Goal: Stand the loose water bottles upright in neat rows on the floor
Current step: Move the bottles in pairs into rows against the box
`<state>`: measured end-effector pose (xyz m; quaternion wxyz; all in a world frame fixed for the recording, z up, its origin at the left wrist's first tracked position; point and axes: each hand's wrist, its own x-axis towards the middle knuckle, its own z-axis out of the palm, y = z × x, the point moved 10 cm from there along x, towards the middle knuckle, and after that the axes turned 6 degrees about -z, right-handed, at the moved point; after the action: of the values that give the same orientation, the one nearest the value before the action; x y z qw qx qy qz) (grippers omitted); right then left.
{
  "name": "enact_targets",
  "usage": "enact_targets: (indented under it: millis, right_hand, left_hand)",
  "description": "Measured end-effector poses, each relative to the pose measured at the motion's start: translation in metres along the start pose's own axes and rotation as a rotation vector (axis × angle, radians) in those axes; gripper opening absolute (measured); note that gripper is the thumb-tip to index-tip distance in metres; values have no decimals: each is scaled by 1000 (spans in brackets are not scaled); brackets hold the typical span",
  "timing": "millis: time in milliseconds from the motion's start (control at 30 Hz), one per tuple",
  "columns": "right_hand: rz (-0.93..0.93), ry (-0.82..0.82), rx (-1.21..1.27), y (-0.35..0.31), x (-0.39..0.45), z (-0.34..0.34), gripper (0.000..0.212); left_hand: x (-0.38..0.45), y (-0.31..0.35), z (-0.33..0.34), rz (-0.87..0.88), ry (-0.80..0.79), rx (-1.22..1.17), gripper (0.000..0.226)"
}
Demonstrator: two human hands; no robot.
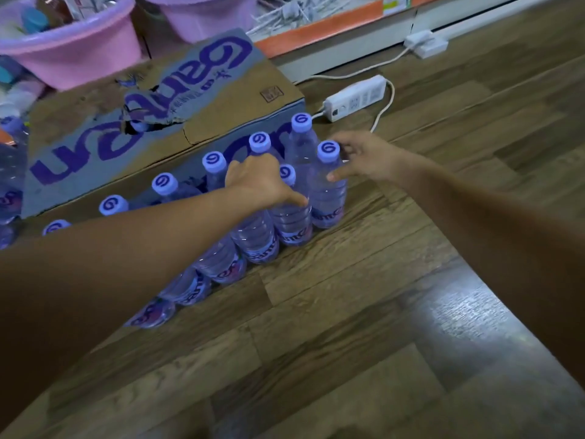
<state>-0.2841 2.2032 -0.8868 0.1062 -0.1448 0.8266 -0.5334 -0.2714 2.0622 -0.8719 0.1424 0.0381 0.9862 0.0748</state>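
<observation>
Reaching across the wood-plank floor (348, 312), your left hand (259, 182) drapes over the top of a clear plastic water bottle with a purple label (253, 229), fingers curled around it. Your right hand (364, 156) is spread, fingertips touching the purple-capped end bottle (327, 185). Both bottles stand upright in rows just beside the brown cardboard box printed in purple (152, 122).

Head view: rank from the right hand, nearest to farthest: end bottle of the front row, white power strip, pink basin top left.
1. End bottle of the front row: right hand is on it, fingers by the cap, thumb on the body.
2. White power strip: on the floor beyond the hand.
3. Pink basin: far top left, behind the cardboard box.
</observation>
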Motion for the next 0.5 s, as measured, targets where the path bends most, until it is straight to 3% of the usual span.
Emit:
enact_targets:
  millis: [133, 267, 500]
  right_hand:
    - [77, 5, 92, 9, -7, 3, 46]
    - [6, 109, -81, 8, -7, 2, 50]
    - [21, 34, -67, 4, -9, 6, 53]
  left_hand:
    - [1, 3, -2, -6, 17, -38, 63]
    - [1, -1, -5, -29, 58, -76, 65]
    - [-7, 1, -7, -44, 48, -50, 62]
